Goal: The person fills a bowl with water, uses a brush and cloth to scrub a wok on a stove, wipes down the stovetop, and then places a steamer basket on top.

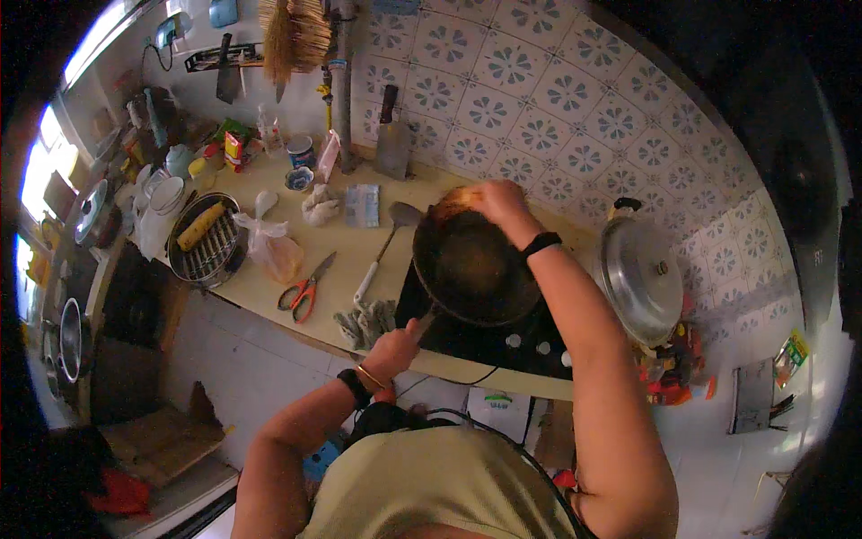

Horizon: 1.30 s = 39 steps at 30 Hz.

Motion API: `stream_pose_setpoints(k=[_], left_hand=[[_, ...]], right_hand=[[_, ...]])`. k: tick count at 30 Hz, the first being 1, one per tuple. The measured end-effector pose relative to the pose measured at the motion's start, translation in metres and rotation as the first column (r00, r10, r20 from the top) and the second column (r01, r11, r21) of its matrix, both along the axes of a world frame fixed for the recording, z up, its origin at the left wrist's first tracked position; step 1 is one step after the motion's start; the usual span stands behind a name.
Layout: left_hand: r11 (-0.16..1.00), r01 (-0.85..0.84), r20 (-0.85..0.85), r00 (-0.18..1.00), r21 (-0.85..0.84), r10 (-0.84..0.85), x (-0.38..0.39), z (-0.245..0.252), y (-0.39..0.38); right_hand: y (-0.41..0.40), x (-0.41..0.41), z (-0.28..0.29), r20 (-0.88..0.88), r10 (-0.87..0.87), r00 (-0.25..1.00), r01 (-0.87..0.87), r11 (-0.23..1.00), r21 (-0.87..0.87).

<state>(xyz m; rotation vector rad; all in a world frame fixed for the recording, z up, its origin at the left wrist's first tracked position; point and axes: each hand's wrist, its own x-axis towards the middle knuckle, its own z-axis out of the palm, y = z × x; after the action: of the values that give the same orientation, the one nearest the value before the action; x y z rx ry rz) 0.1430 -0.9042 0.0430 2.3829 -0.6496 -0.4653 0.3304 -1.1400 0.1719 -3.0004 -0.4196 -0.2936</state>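
Observation:
A dark wok sits on a black cooktop. My left hand is wrapped around the wok's handle. At the wok's far rim, my right hand grips a brown bristly scrubber, seemingly a straw brush, against the inner wall. The hand partly covers this brush. Left of the wok lies a spatula with a pale handle. A pair of grey work gloves rests close to my left hand. Orange-handled scissors lie farther left.
A lidded aluminium pot stands to the right of the wok. On the left are a steamer pot with a corn cob on its rack and a tied plastic bag. A cleaver leans on the tiled wall.

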Motion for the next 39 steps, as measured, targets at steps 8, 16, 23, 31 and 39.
stream_pose_setpoints(k=[8,16,23,31,39], left_hand=[[0.999,0.007,0.048,0.999,-0.039,-0.005,0.0,0.008,0.004],[0.999,0.01,0.083,0.997,-0.047,-0.006,0.008,-0.016,0.002],[1.0,-0.005,0.021,1.0,-0.007,0.005,0.012,-0.006,0.001],[0.998,-0.025,-0.025,0.999,-0.063,0.023,0.002,0.001,0.002],[0.996,-0.011,0.038,0.999,-0.086,0.015,0.001,-0.012,0.0]], right_hand=[[-0.131,-0.066,-0.072,0.108,-0.265,0.958,0.282,0.942,-0.184],[-0.063,-0.159,-0.042,-0.37,-0.252,0.894,0.227,0.968,-0.111],[-0.093,-0.141,0.006,-0.438,-0.386,0.812,0.358,0.922,-0.148],[-0.064,-0.027,0.004,0.005,-0.489,0.872,0.47,0.835,-0.286],[0.061,-0.051,-0.016,-0.041,0.069,0.997,-0.07,0.997,-0.028]])
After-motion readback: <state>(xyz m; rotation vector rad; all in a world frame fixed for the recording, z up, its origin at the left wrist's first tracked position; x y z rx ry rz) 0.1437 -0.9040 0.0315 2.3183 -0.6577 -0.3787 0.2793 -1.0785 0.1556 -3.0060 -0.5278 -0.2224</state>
